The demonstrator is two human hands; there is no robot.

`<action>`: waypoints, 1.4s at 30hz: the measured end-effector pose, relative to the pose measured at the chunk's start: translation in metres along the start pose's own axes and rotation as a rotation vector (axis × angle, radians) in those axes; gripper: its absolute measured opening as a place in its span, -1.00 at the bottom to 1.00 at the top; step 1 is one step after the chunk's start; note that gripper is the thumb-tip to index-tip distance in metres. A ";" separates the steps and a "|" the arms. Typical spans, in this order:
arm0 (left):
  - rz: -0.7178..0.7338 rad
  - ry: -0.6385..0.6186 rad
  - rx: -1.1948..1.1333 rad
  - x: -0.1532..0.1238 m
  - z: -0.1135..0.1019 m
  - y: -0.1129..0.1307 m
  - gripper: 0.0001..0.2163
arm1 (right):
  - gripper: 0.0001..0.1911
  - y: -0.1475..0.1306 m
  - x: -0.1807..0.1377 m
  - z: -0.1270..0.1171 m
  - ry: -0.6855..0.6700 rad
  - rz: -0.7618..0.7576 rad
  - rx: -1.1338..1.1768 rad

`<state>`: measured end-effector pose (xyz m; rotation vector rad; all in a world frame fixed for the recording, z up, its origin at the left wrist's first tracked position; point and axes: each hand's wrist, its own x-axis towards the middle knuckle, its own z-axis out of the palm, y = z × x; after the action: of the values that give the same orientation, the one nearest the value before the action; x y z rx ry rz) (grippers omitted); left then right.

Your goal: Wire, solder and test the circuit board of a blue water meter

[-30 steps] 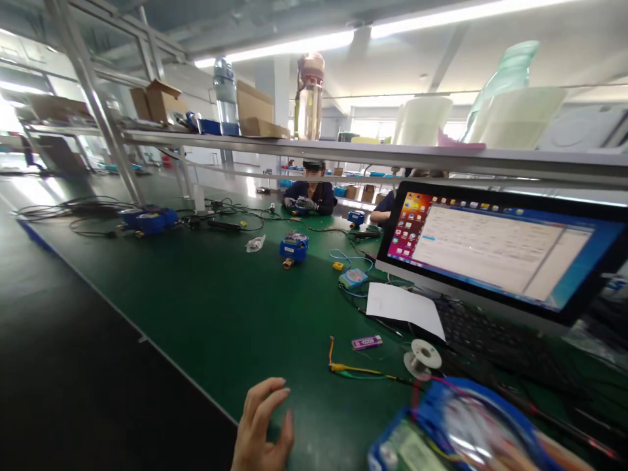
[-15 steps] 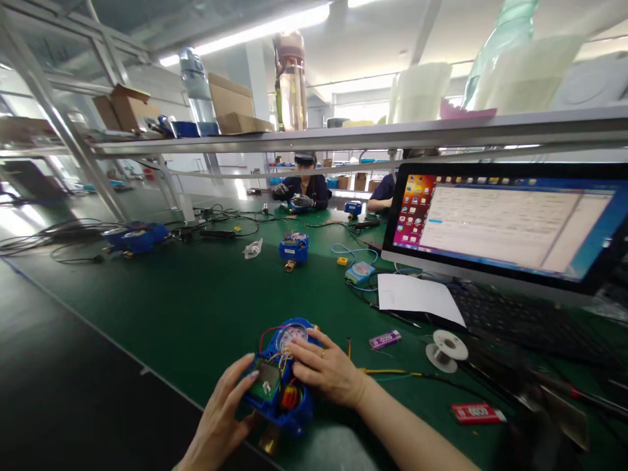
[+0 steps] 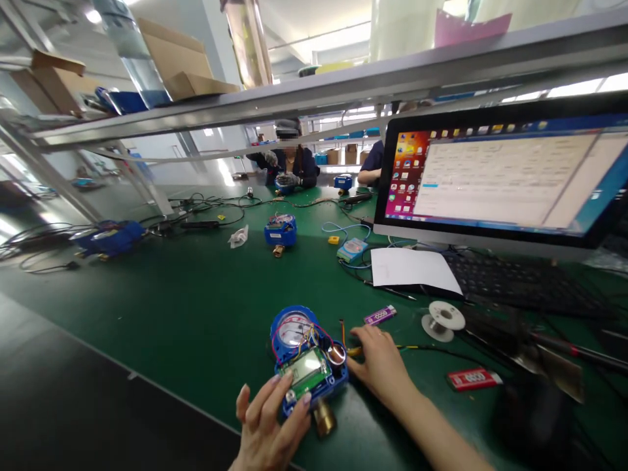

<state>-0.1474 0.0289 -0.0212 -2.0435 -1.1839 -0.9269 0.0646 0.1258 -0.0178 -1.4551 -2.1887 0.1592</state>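
A blue water meter (image 3: 294,327) with its cover off lies on the green bench mat, showing a round dial, a green circuit board with a small display (image 3: 309,367) and loose coloured wires. A brass pipe fitting (image 3: 324,418) sticks out at its near side. My left hand (image 3: 269,422) grips the meter's near left corner, fingertips on the board and thumb at its lower edge. At the meter's right side, my right hand (image 3: 385,366) has thumb and forefinger closed around a yellow cable end (image 3: 354,352). The cable runs off to the right behind that hand.
To the right are a purple lighter-sized stick (image 3: 380,315), a solder spool (image 3: 443,320), a red one (image 3: 473,379), paper (image 3: 415,269), a keyboard and a monitor (image 3: 490,183). Another blue meter (image 3: 280,231) stands further back. A shelf (image 3: 294,91) crosses above; co-workers sit opposite.
The meter has turned and now lies further right, its display lit and brass fitting nearer me. My right hand has moved off the dial to the yellow cable. The view has tilted down.
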 end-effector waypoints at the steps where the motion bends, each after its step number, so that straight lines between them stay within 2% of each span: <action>1: 0.008 -0.004 -0.004 0.004 0.001 0.003 -0.69 | -0.78 -0.003 0.000 0.005 -0.022 0.034 0.005; 4: 0.036 -0.005 -0.036 0.014 0.005 0.011 -0.69 | -0.90 -0.010 0.006 0.015 -0.051 0.105 0.042; 7: 0.026 0.035 -0.140 0.018 0.012 0.020 -0.70 | -0.81 -0.005 0.014 0.008 -0.033 0.159 0.145; 11: -0.010 0.114 -0.287 0.027 0.026 0.040 -0.67 | -0.81 0.013 0.009 -0.035 0.071 0.258 0.368; 13: -0.041 0.130 -0.312 0.039 0.034 0.051 -0.66 | -0.72 0.019 -0.001 -0.062 0.098 0.281 0.489; 15: -0.094 0.134 -0.313 0.052 0.042 0.060 -0.67 | -0.66 0.018 -0.012 -0.087 0.093 0.304 0.765; 17: -0.155 0.168 -0.295 0.062 0.049 0.066 -0.71 | -0.65 0.014 -0.023 -0.104 0.060 0.365 1.192; 19: -0.211 0.224 -0.263 0.068 0.053 0.072 -0.76 | -0.68 0.010 -0.031 -0.112 0.010 0.443 1.595; 20: -0.232 0.246 -0.247 0.068 0.054 0.075 -0.77 | -0.69 0.009 -0.034 -0.114 -0.017 0.471 1.724; 23: -0.295 0.282 -0.204 0.067 0.055 0.083 -0.77 | -0.75 0.008 -0.040 -0.113 -0.070 0.518 1.974; 26: -0.325 0.278 -0.164 0.062 0.050 0.087 -0.75 | -0.79 0.010 -0.044 -0.108 -0.094 0.540 2.094; 30: -0.309 0.263 -0.190 0.048 0.036 0.079 -0.66 | -0.80 0.012 -0.051 -0.104 -0.147 0.524 2.127; 34: -0.296 0.272 -0.274 0.032 0.022 0.048 -0.60 | -0.79 0.014 -0.057 -0.101 -0.156 0.548 2.124; 37: -0.451 0.344 -0.362 0.029 0.018 0.017 -0.69 | -0.78 0.016 -0.060 -0.099 -0.157 0.562 2.131; 40: -0.594 0.231 -0.463 0.033 0.026 -0.004 -0.71 | -0.77 0.016 -0.064 -0.098 -0.150 0.565 2.157; 42: -0.659 0.201 -0.511 0.036 0.036 -0.005 -0.70 | -0.79 0.014 -0.067 -0.097 -0.159 0.557 2.189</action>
<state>-0.1290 0.0753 -0.0125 -1.8597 -1.6687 -1.8630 0.1423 0.0548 0.0383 -0.4394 -0.4513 1.9714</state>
